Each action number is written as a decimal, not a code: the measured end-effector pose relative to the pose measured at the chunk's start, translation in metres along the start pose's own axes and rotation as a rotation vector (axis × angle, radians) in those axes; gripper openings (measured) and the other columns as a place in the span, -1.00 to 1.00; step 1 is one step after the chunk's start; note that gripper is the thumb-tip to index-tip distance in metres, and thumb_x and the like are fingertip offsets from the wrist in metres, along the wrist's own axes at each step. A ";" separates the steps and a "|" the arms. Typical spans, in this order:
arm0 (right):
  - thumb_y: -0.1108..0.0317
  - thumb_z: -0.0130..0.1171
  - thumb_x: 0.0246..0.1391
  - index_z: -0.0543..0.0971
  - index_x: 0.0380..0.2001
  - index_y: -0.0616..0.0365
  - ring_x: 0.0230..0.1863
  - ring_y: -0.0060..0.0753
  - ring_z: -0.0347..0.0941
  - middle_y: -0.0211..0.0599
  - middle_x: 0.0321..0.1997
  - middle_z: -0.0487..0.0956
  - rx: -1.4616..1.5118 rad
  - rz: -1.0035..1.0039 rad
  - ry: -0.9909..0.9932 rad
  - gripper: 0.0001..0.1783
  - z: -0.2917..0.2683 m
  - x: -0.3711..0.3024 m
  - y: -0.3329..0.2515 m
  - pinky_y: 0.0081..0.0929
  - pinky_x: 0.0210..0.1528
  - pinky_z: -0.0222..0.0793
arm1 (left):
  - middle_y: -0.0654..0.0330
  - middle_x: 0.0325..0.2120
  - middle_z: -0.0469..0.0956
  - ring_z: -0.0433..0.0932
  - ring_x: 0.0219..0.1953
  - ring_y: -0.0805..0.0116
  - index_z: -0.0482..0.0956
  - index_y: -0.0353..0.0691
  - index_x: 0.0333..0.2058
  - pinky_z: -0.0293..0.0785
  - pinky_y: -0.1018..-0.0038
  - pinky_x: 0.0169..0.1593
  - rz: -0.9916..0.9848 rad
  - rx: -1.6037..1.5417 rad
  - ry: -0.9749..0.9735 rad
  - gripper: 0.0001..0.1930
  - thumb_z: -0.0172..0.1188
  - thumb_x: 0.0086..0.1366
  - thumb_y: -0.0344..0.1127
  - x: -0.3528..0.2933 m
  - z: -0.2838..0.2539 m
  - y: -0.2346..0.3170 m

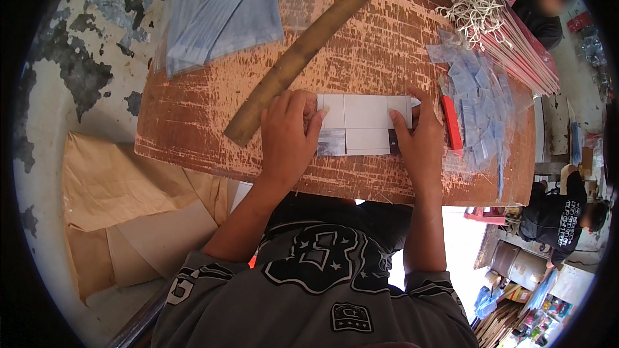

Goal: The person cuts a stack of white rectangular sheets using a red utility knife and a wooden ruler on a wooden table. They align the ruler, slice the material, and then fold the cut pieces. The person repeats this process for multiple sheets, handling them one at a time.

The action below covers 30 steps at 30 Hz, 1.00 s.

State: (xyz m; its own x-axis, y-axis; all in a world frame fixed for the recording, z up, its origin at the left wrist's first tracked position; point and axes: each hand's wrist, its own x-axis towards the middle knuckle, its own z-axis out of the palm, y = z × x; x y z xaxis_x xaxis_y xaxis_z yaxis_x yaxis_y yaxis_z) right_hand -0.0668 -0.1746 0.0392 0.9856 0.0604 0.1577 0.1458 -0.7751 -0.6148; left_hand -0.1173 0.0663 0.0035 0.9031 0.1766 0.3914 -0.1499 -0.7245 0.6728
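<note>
A white card (365,112) with thin ruled lines lies flat near the table's front edge. Dark grey patches show at its lower left and lower right; I cannot tell whether they are printed or lie under it. My left hand (287,132) grips the left edge, thumb on top and fingers curled. At the right edge my right hand (420,138) has its thumb on the card and its fingers bent round the side. Just right of that hand lies a red-handled cutter (451,122). A long brown flat strip (300,64) slants away beyond my left hand.
The worn brown table (380,45) carries a stack of bluish clear plastic sheets (222,16) at far left. Small plastic pieces (474,90) are scattered at right, near white string (477,13) and pink-red sticks (522,58). Two other people (558,219) (545,9) are at the right.
</note>
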 end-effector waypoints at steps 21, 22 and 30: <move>0.39 0.43 0.32 0.66 -0.08 0.20 -0.45 -0.15 0.62 -0.06 -0.24 0.62 0.134 -0.050 0.062 -0.80 0.001 -0.004 0.005 -0.19 -0.34 0.54 | 0.19 -0.31 0.54 0.54 -0.20 0.16 0.86 -0.08 -0.01 0.39 0.21 -0.02 -0.020 -0.049 -0.015 -0.77 0.42 0.39 -0.42 0.001 0.000 0.005; 0.39 0.42 0.32 0.66 -0.08 0.20 -0.45 -0.14 0.62 -0.06 -0.25 0.62 0.127 -0.050 0.065 -0.81 0.001 -0.004 0.005 -0.18 -0.34 0.54 | 0.20 -0.31 0.53 0.54 -0.19 0.17 0.86 -0.08 0.00 0.38 0.21 -0.01 -0.012 -0.040 -0.015 -0.77 0.42 0.39 -0.42 0.001 0.000 0.005; 0.42 0.39 0.33 0.69 -0.15 0.26 -0.43 -0.06 0.63 -0.04 -0.25 0.61 0.108 -0.073 0.070 -0.87 0.001 -0.007 0.007 -0.14 -0.33 0.54 | 0.22 -0.29 0.52 0.54 -0.17 0.20 0.85 -0.05 0.02 0.34 0.23 0.02 -0.003 -0.001 -0.034 -0.77 0.39 0.43 -0.38 0.001 -0.002 0.005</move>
State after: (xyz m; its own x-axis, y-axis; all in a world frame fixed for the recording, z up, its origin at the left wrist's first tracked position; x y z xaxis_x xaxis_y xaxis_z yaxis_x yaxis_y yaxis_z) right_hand -0.0730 -0.1800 0.0333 0.9643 0.0671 0.2561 0.2289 -0.6975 -0.6790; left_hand -0.1176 0.0643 0.0084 0.9168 0.1555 0.3678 -0.1477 -0.7235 0.6743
